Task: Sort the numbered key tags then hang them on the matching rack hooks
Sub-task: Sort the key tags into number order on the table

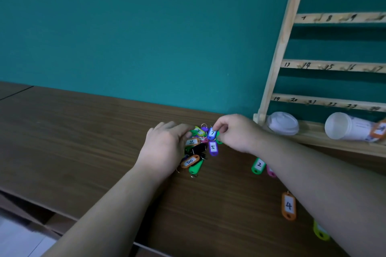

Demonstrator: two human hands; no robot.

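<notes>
A heap of coloured numbered key tags (196, 150) lies on the brown wooden table (83, 131). My right hand (236, 131) pinches a blue tag marked 7 (212, 133) at the top of the heap. My left hand (165, 148) rests on the heap's left side, fingers over the tags. A purple tag marked 5 (213, 147) and an orange tag marked 8 (190, 161) show in the heap. Set apart to the right lie a green tag 2 (258, 165), an orange tag 4 (288, 205), a pink tag (271, 171) and a yellow tag (320, 232). The wooden rack (325, 65) with numbered hooks leans at the right.
Two white lidded cups (282, 123) (346, 126) lie on their sides on the rack's bottom ledge, beside an orange tag (379, 131). The teal wall stands behind the table. The table's front edge runs along the lower left.
</notes>
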